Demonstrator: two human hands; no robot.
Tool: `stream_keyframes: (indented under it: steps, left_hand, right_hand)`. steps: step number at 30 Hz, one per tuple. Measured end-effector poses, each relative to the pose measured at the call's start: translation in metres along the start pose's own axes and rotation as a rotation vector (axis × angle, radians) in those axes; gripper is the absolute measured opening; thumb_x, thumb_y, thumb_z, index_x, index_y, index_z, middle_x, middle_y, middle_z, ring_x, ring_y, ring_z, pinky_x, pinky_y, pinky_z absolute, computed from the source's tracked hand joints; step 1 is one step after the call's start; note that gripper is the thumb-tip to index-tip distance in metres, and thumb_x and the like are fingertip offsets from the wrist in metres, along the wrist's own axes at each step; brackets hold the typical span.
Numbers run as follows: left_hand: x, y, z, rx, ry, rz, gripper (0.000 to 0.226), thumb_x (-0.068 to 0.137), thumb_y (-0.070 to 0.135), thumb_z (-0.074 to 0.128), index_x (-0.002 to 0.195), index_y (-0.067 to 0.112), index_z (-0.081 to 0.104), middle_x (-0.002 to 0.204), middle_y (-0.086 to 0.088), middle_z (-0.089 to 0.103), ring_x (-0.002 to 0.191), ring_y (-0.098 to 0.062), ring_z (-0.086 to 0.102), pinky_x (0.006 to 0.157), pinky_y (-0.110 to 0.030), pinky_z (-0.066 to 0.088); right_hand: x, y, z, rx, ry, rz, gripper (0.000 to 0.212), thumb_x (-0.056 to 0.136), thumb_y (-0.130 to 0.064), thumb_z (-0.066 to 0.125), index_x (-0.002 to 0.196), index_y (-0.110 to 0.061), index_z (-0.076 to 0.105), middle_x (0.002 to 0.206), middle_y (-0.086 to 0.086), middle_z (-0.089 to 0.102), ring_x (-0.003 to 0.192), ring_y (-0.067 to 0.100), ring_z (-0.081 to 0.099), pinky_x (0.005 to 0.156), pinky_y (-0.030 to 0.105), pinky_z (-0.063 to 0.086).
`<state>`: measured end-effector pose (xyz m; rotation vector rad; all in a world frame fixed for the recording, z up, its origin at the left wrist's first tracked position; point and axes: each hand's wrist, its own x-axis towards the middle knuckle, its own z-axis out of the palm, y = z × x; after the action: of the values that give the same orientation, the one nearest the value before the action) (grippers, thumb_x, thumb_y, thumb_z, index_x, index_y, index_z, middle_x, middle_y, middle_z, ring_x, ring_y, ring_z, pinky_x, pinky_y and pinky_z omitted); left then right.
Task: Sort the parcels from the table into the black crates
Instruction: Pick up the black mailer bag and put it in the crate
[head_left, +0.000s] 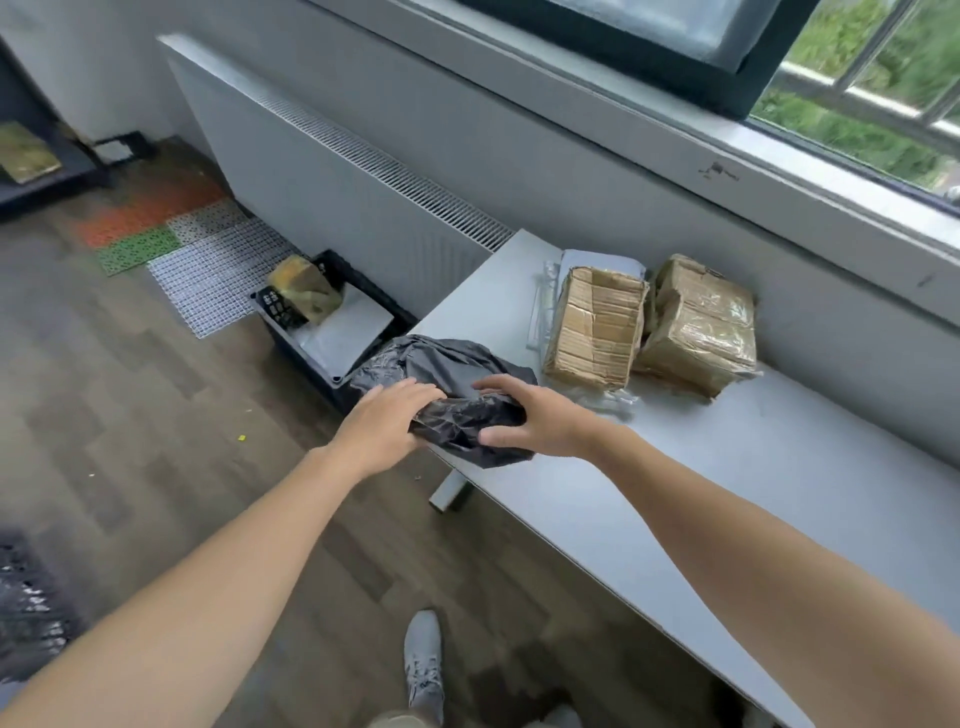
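A: Where is the parcel being handled?
B: The black parcel (452, 364), a crumpled plastic bag, lies on the left corner of the tabletop (727, 467). It partly overhangs the edge nearest the black crate (332, 378) on the floor.
A: And the hands?
B: Both are on it. The right hand (535, 415) grips its near end, fingers over the top and thumb against the front. The left hand (387, 423) lies with fingers fairly straight against the bag's left side, pressing rather than clasping; its thumb is hidden.
A: Why two hands for one bag?
B: My guess is that the wrapping is soft and slack, so one hand would only gather plastic. Squeezed between both, the contents should keep from sliding during a lift.
A: Why that corner?
B: It sits just above the crate, so the carry looks short. The crate holds a taped brown parcel (304, 288) leaning on a white mailer (358, 327).
A: What's left?
B: A ribbed brown box (597, 332) and a tape-wrapped brown box (698, 327), touching, near the wall, on pale flat mailers (602, 260). I'd say the sort is partway done
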<state>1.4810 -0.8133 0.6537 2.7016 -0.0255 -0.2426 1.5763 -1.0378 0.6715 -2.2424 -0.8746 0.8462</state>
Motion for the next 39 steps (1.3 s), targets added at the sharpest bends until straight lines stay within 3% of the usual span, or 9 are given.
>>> stream_keyframes:
  steps: [5,12,15,17,20,25,29,34,39]
  left_hand:
    - [0.002,0.035,-0.046,-0.196,0.159,-0.073,0.03,0.096,0.023,0.061,0.126,0.027,0.063,0.122,0.0,0.068,0.111,-0.026,0.06,0.092,-0.041,0.049]
    - [0.018,0.104,-0.085,-0.333,0.224,-0.048,0.018,0.091,0.045,0.066,0.098,0.028,0.071,0.097,0.007,0.071,0.091,-0.018,0.061,0.077,-0.036,0.048]
    - [0.022,0.132,-0.091,-0.481,0.158,0.004,0.018,0.083,0.039,0.078,0.096,0.029,0.072,0.094,0.011,0.074,0.093,-0.013,0.067,0.084,-0.036,0.053]
    - [0.023,0.153,-0.09,-0.568,0.079,0.046,0.023,0.076,0.034,0.085,0.094,0.033,0.072,0.092,0.016,0.075,0.088,-0.003,0.07,0.08,-0.031,0.054]
    - [0.028,0.185,-0.085,-0.636,0.037,0.089,0.028,0.072,0.027,0.088,0.096,0.03,0.073,0.095,0.012,0.076,0.091,-0.007,0.071,0.082,-0.031,0.055]
    - [0.037,0.239,-0.074,-0.831,0.052,0.158,0.018,0.079,0.017,0.083,0.09,0.029,0.075,0.092,0.009,0.077,0.084,-0.006,0.073,0.064,-0.012,0.052]
    - [0.046,0.279,-0.057,-0.987,0.106,0.091,0.015,0.082,0.022,0.081,0.093,0.022,0.072,0.093,0.007,0.077,0.086,-0.013,0.074,0.07,-0.023,0.056]
    - [0.052,0.326,-0.033,-1.287,0.198,0.01,0.012,0.087,0.022,0.076,0.096,0.015,0.071,0.091,-0.003,0.078,0.084,-0.022,0.074,0.069,-0.033,0.059]
    - [0.053,0.36,-0.016,-1.309,0.295,-0.019,0.027,0.089,0.026,0.074,0.109,0.009,0.068,0.103,-0.004,0.076,0.101,-0.023,0.071,0.088,-0.038,0.057]
  right_hand:
    - [-0.032,-0.021,-0.025,0.039,0.135,-0.142,0.098,0.074,-0.054,0.08,0.15,-0.041,0.02,0.134,-0.007,0.048,0.117,0.01,0.052,0.099,0.021,0.042]
    - [-0.073,-0.031,-0.083,-0.023,0.462,-0.103,0.059,0.091,-0.044,0.066,0.142,-0.036,0.04,0.118,-0.001,0.063,0.104,0.02,0.063,0.082,0.028,0.048]
    - [-0.092,-0.025,-0.112,-0.027,0.569,-0.039,0.045,0.094,-0.045,0.062,0.136,-0.033,0.051,0.127,0.001,0.063,0.113,0.019,0.057,0.084,0.026,0.038]
    - [-0.108,-0.018,-0.126,-0.043,0.597,0.013,0.04,0.094,-0.047,0.061,0.13,-0.032,0.054,0.123,0.0,0.064,0.103,0.015,0.056,0.08,0.027,0.038]
    - [-0.135,-0.004,-0.14,-0.037,0.644,0.047,0.038,0.093,-0.052,0.06,0.125,-0.032,0.057,0.111,-0.002,0.063,0.097,0.014,0.056,0.074,0.028,0.04]
    - [-0.196,0.026,-0.152,0.186,0.796,0.057,0.039,0.09,-0.061,0.057,0.125,-0.044,0.052,0.112,-0.017,0.063,0.098,0.001,0.061,0.073,0.008,0.041]
    - [-0.247,0.057,-0.157,0.269,0.828,0.128,0.062,0.086,-0.062,0.063,0.139,-0.039,0.041,0.127,-0.011,0.06,0.112,0.011,0.06,0.097,0.032,0.047]
    - [-0.299,0.091,-0.155,0.283,0.972,0.227,0.073,0.084,-0.058,0.067,0.146,-0.037,0.035,0.133,-0.007,0.052,0.123,0.015,0.051,0.097,0.029,0.039]
    - [-0.326,0.098,-0.159,0.391,1.003,0.324,0.09,0.079,-0.063,0.07,0.153,-0.038,0.024,0.143,-0.01,0.042,0.127,0.009,0.043,0.096,0.025,0.031]
